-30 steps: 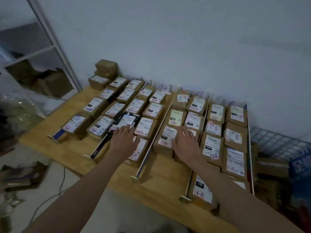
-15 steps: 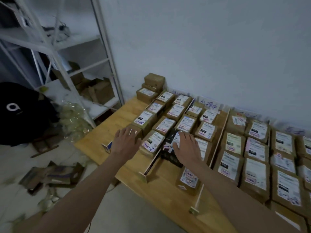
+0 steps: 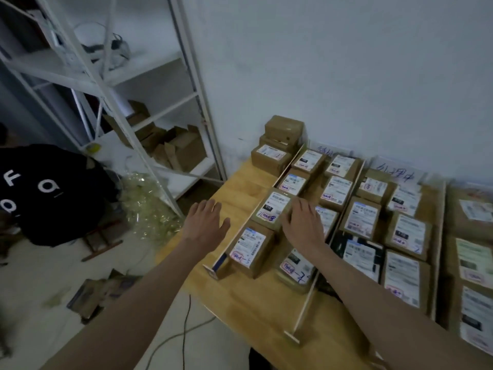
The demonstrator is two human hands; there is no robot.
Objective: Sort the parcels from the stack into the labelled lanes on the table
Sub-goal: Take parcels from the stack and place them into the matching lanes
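Note:
Brown cardboard parcels with white labels fill the lanes on a wooden table (image 3: pixel 237 188), split by thin wooden dividers (image 3: pixel 269 190). A small stack of parcels (image 3: pixel 282 132) stands at the table's far left corner by the wall. My left hand (image 3: pixel 204 224) hovers flat with spread fingers over the bare table edge, left of the first divider. My right hand (image 3: pixel 302 222) lies flat over parcels in the leftmost lane, beside a labelled parcel (image 3: pixel 272 209). Neither hand holds anything. Handwritten lane labels (image 3: pixel 394 173) stand against the wall.
A white metal shelf rack (image 3: pixel 149 102) with open cartons stands left of the table. A person in a black top (image 3: pixel 50 193) crouches at far left. Crumpled clear plastic (image 3: pixel 149 206), flattened cartons (image 3: pixel 98 292) and a cable (image 3: pixel 184 332) lie on the floor.
The view has swung left, bringing the rack and the crouching person into sight. Both hands shifted left across the lanes, the left hand now past the first divider over bare table.

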